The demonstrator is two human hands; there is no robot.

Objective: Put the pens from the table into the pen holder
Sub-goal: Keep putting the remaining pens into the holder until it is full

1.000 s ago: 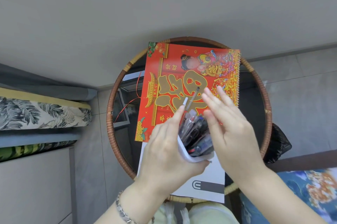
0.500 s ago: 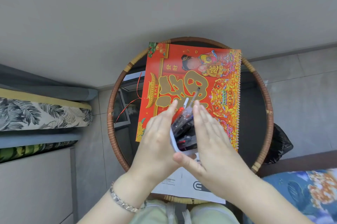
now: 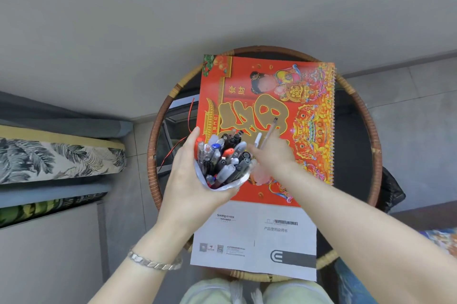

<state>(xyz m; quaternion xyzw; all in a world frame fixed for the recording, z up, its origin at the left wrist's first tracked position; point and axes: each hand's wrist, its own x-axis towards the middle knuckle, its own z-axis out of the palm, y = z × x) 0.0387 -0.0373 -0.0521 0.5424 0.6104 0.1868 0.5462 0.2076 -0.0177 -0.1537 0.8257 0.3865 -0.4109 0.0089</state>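
Above the round table (image 3: pixel 356 115), my left hand (image 3: pixel 188 180) wraps its fingers around the holder (image 3: pixel 222 186), a thin white cup, tilted so its mouth faces up at me. Its rim bends slightly under my palm. It is packed with pens (image 3: pixel 223 155): smooth plastic barrels, clear, grey and black, with red, blue and black caps, all bunched together and fanning outward.

Just beside them, my right hand (image 3: pixel 272 152) is blurred; it appears to pinch two slim pens, a white-tipped one (image 3: pixel 258 140) and a thin pale one with a dark tip (image 3: pixel 270 128), their ends pointing away from me. How tightly the fingers close I cannot tell.

Both hands hover over a glossy red calendar (image 3: pixel 309 130) with gold characters and a wire spiral along its right edge. Nearer me, a flat white booklet (image 3: pixel 247 237) lies partly under it. Both rest on the dark tabletop, ringed by a woven rattan rim. A metal bracelet (image 3: pixel 153 263) circles my left wrist.
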